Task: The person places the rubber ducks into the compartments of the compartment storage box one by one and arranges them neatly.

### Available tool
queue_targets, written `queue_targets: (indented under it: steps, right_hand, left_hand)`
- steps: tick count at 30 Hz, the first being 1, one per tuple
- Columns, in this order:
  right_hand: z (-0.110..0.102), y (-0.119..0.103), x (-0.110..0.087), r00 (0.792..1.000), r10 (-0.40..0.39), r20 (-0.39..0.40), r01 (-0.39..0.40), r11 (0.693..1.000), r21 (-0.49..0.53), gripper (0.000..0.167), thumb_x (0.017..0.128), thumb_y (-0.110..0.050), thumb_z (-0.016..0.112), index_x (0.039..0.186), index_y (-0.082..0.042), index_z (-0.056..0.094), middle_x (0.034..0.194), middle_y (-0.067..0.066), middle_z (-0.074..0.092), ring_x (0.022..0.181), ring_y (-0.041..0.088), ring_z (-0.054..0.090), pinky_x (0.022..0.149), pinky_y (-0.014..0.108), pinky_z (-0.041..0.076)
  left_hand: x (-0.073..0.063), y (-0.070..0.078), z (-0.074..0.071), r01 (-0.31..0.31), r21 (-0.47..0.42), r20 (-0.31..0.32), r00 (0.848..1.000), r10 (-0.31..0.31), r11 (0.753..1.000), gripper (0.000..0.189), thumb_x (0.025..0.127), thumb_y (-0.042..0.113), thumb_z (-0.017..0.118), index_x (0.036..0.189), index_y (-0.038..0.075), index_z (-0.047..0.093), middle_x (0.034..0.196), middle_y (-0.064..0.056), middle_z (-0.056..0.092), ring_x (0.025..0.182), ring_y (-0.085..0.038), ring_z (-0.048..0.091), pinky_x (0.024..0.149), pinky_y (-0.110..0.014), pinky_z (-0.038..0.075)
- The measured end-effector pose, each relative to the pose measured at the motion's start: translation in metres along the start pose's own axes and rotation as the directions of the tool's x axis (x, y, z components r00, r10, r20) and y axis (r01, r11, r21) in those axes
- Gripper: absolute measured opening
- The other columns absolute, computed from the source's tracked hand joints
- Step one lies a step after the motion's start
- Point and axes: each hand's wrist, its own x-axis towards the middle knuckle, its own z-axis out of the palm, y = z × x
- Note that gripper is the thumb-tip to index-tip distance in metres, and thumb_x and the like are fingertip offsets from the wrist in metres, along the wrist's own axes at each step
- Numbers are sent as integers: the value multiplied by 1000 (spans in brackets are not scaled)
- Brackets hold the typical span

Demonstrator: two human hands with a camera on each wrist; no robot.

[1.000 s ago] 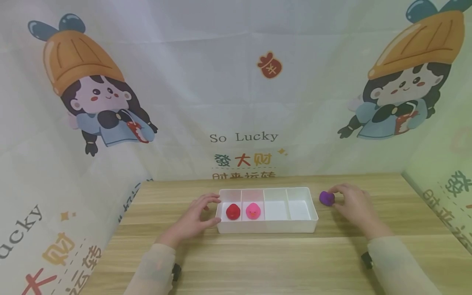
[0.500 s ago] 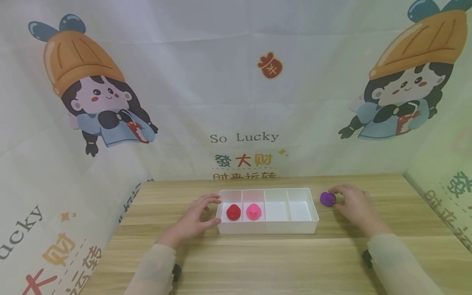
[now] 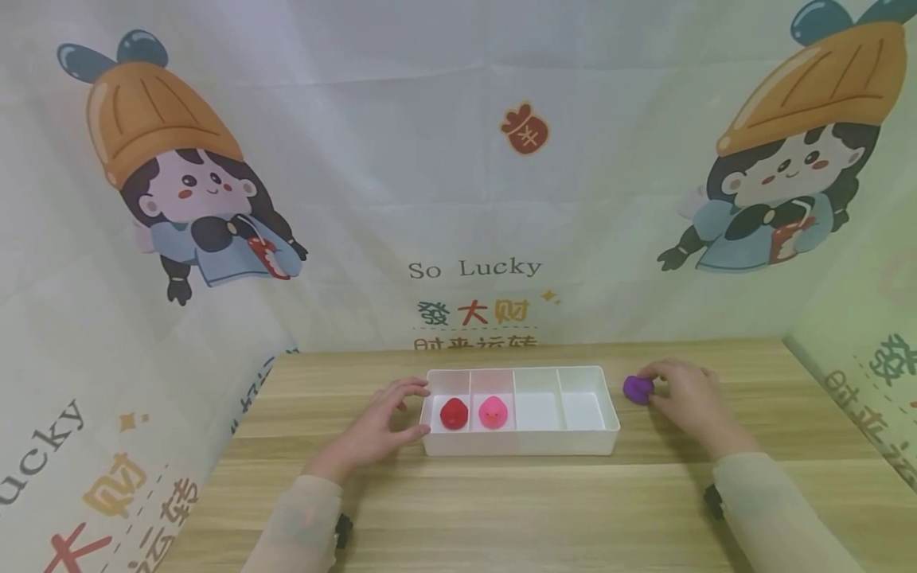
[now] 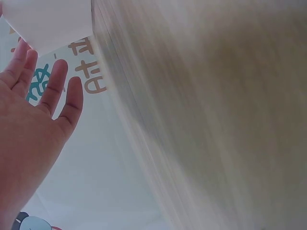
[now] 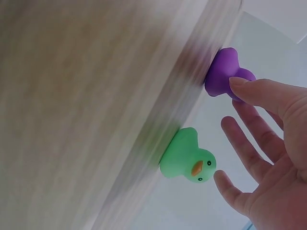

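My left hand (image 3: 383, 418) touches the left end of a white divided tray (image 3: 566, 442), thumb at the front corner and fingers at the back. Those fingers (image 4: 57, 86) look mostly straight in the left wrist view, tips by the tray wall. A red duck (image 3: 454, 414) sits in the tray's leftmost compartment, and a pink rubber duck (image 3: 493, 413) in the one beside it. Right of the tray, my right hand (image 3: 691, 398) pinches a purple rubber duck (image 5: 223, 72) by the head between thumb and fingers. The purple duck's base is at the tabletop.
A green rubber duck (image 5: 184, 155) stands on the wooden table (image 3: 501, 517) beside the purple one, hidden under my right hand in the head view. Printed cloth (image 3: 609, 159) hangs behind the table and along both sides.
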Motion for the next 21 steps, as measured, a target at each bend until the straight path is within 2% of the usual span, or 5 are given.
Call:
queue_targets:
  steps: [5,21]
  right_hand:
    - [0,-2,0,1000,3,7,-3,1000,0,32,82,-2,79,113,-6,74,120,23,72,110,46,65,99,76,35]
    - [1,-1,0,1000,10,3,-10,1000,5,32,83,-8,81,113,-3,72,116,23,73,108,46,67,99,74,36]
  left_hand:
    - [-1,0,0,0,-5,0,1000,0,1000,53,94,29,76,142,21,54,163,0,40,130,-37,52,108,-59,47]
    - [-1,0,1,-7,-2,-8,1000,7,1000,54,94,27,76,143,18,55,162,0,41,129,-37,53,107,-59,48]
